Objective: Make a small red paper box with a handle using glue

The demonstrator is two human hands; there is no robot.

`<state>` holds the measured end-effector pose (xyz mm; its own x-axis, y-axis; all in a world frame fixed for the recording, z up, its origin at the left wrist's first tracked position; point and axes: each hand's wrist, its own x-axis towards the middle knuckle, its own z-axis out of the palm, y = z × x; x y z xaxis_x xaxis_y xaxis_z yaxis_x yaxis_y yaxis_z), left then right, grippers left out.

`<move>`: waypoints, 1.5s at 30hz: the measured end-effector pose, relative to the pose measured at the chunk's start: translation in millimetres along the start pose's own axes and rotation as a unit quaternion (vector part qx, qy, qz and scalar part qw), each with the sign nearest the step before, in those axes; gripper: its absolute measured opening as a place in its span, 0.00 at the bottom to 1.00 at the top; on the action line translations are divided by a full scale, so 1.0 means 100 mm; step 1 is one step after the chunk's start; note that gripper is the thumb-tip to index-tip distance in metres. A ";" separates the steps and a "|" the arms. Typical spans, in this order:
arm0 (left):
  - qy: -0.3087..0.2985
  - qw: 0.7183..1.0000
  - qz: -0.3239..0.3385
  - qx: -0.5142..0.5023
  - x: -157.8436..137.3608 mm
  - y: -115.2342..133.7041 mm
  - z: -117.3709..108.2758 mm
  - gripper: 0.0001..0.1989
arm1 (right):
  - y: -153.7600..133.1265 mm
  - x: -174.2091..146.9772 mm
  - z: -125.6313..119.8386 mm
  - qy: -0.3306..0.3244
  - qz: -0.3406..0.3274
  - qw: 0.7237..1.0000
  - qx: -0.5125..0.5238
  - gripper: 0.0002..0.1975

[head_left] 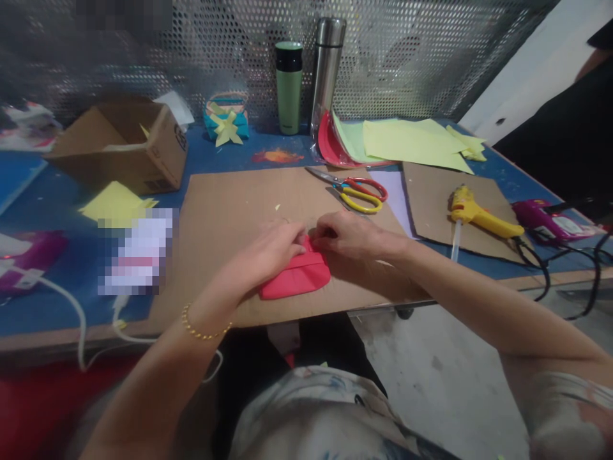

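Note:
A folded piece of red paper (301, 279) lies on the brown cardboard sheet (230, 211) in front of me. My left hand (274, 249) rests over its left side, with the fingertips closed at the paper's upper edge. At the upper right corner, my right hand (343, 234) has its fingers bent in a pinch on the same paper. The two hands' fingertips are close together and partly hide that edge. Scissors (357, 190) with one red and one yellow handle lie just beyond my right hand, their blades pointing left.
A yellow glue gun (483, 214) lies on a smaller cardboard piece (433, 191) at right, its black cord trailing. Behind stand a green tumbler (289, 92), a steel flask (327, 76) and coloured paper sheets (407, 142). A cardboard box (163, 150) and yellow paper (115, 203) are at left.

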<state>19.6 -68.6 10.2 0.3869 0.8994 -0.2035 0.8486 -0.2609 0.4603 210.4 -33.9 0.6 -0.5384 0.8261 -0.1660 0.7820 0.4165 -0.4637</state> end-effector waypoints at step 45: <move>0.027 0.998 -0.032 -0.042 0.09 -0.02 0.05 0.11 | 0.20 -0.46 0.30 0.194 -0.241 0.933 -0.184 0.18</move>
<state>23.8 -61.8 3.0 0.3111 0.9314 -0.1890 0.8372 -0.1744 0.5184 241.7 -74.7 -26.9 -0.7570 0.5550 0.3447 0.5718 0.8181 -0.0614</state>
